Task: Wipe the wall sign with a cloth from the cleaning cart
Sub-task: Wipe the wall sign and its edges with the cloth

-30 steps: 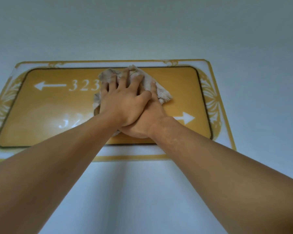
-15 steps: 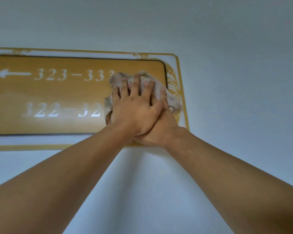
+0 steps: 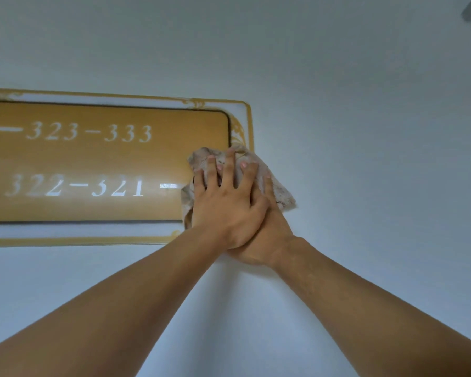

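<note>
Left hand (image 3: 226, 205) flat, fingers spread, over right hand (image 3: 267, 235); both press cloth (image 3: 278, 191) onto sign (image 3: 106, 159) right edge.

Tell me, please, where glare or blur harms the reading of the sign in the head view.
Head view: glare whitens the lower row of numbers on the wall sign; the upper row stays readable though soft; the cloth under both hands hides the right arrow.

Cloth (image 3: 276, 186) over sign's (image 3: 106, 159) right end, hands stacked on it
</note>
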